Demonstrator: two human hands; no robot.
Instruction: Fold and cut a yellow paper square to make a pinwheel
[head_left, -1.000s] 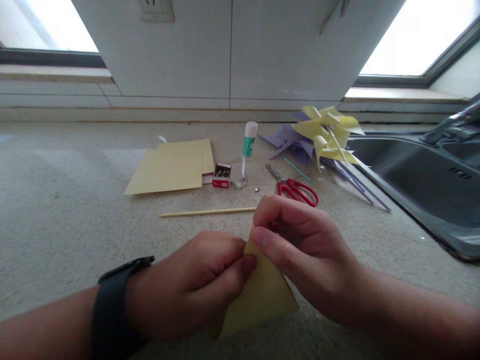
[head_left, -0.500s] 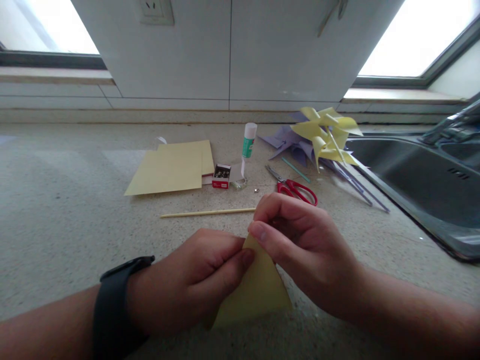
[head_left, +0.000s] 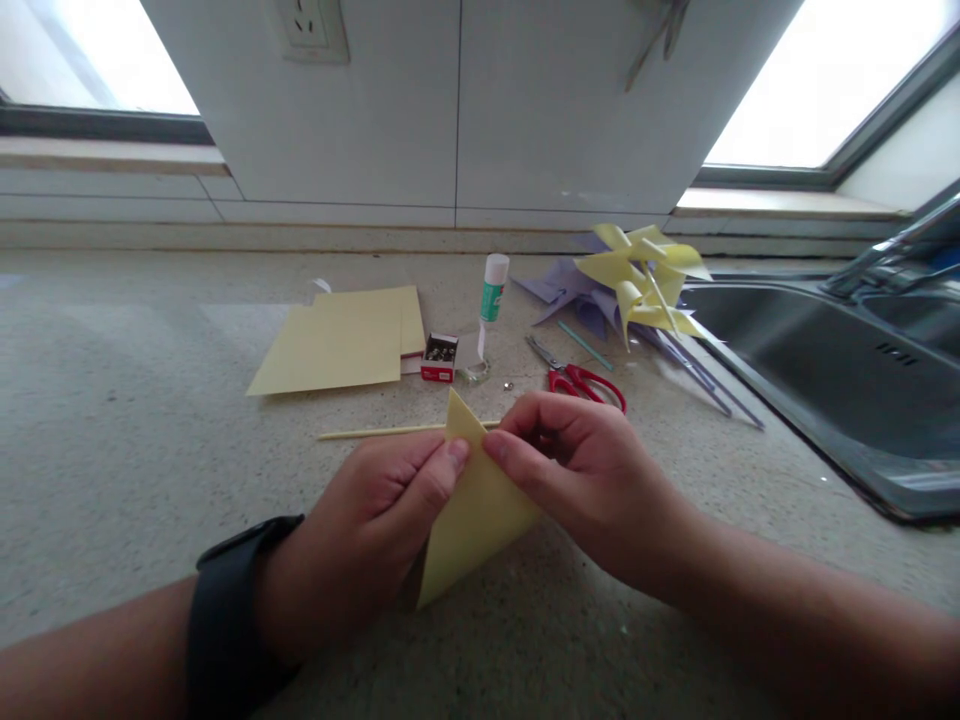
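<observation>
A yellow sheet of paper [head_left: 480,510], with a pointed corner facing up, is held above the counter between both hands. My left hand [head_left: 375,530] pinches its left edge, thumb on the near face. My right hand [head_left: 581,475] grips the right edge near the tip between thumb and fingers. Just behind the hands lies a thin wooden stick [head_left: 382,432], its right end hidden by the paper and right hand. Red-handled scissors [head_left: 574,380] rest beyond my right hand, partly covered by it.
Yellow sheets [head_left: 330,345] lie at the back left, beside a small red box of metal pins [head_left: 439,357]. A glue stick [head_left: 493,288] stands behind. Yellow and purple pinwheels [head_left: 637,275] lie by the steel sink [head_left: 810,350]. A teal strip [head_left: 585,344] is near the scissors.
The paper has turned, and its pointed corner now shows above my fingers. Both hands have shifted slightly left, and my right grip has slid down from the tip along the edge.
</observation>
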